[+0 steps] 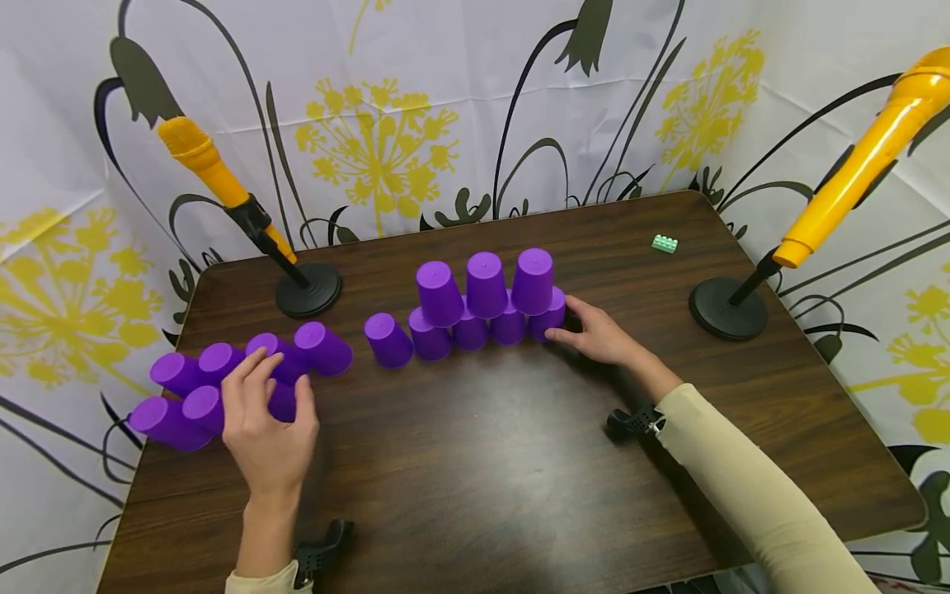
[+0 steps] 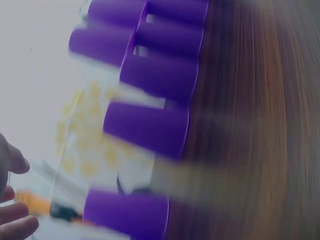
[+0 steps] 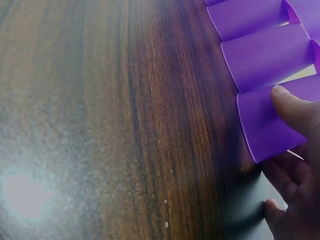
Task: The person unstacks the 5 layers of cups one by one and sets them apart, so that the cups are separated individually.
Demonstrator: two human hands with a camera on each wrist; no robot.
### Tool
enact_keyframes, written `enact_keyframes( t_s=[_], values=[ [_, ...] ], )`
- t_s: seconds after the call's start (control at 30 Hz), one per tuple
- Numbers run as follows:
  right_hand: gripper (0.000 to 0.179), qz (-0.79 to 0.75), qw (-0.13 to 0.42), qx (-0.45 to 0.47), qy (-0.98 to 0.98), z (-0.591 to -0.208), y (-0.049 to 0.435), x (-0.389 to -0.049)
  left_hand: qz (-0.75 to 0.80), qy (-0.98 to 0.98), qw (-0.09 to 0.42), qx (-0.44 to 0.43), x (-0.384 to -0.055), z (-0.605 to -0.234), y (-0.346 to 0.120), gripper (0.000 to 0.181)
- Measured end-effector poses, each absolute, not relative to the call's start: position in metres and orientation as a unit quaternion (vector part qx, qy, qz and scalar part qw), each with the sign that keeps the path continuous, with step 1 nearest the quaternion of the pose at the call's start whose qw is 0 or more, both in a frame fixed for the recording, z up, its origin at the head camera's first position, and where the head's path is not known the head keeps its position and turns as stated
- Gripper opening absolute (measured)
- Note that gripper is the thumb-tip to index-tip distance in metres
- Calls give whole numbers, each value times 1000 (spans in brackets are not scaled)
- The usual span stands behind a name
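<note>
In the head view, several upside-down purple cups [image 1: 387,340] stand in a row, with three more purple cups [image 1: 486,285] resting on top toward its right side. My right hand [image 1: 597,332] is at the row's right end. Its thumb lies on the front of the end cup [image 3: 260,122] and the other fingers reach around behind. Over on the left, my left hand [image 1: 269,425] hovers in front of a group of stacked purple cups [image 1: 171,422], fingers spread and bent. It partly hides them. The left wrist view is blurred and shows no cup between its fingers [image 2: 17,227].
A yellow-orange device on a black stand [image 1: 308,289] stands at the back left. Another such stand [image 1: 729,307] is at the right, its yellow tube leaning outward. A small green toy brick [image 1: 664,243] lies near the back right of the brown table [image 1: 475,487]. Patterned cloth [image 1: 460,99] hangs behind.
</note>
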State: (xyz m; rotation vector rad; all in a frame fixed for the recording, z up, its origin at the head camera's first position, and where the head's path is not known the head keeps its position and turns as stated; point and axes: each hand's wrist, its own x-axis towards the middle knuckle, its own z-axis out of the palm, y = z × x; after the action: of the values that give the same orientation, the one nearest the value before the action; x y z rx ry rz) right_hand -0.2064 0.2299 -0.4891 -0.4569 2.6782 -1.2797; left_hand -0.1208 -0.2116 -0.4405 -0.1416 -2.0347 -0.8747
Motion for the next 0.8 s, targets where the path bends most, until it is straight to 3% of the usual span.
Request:
enact_keyframes(
  t_s=[0.27,0.53,0.8],
  values=[
    [66,-425,68,-154,889,-490,230,-207,-401,-824,358,-178,-146,-430,-149,50],
    [66,-423,68,-149,891,-491,231,-207,-396,-842,286,-229,-182,-422,-103,66],
    [63,-427,65,-153,889,-492,231,-208,-415,-842,250,-236,-202,-423,-82,57]
  ],
)
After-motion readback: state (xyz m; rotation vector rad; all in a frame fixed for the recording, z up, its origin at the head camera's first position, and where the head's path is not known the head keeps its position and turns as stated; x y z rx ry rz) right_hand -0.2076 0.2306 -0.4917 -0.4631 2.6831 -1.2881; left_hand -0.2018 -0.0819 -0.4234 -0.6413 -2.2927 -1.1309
